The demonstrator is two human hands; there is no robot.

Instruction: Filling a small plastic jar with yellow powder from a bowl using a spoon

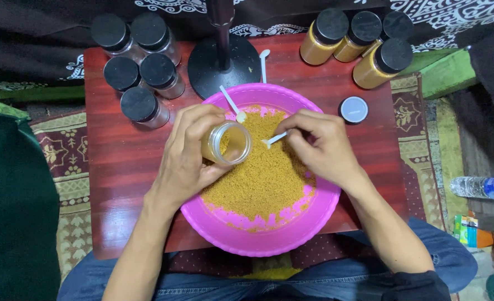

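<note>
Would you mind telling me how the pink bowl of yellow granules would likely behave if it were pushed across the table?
The pink bowl is wide and low, so it probably slides rather than tips. It holds much yellow granules, so likely heavy. Its plastic-looking rim may flex.

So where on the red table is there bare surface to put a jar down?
Bare red wooden table lies left of the pink plastic basin, below the five empty black-lidded jars. A smaller patch lies right, around the loose black lid. The back edge is crowded: black stand base, four filled jars.
</note>
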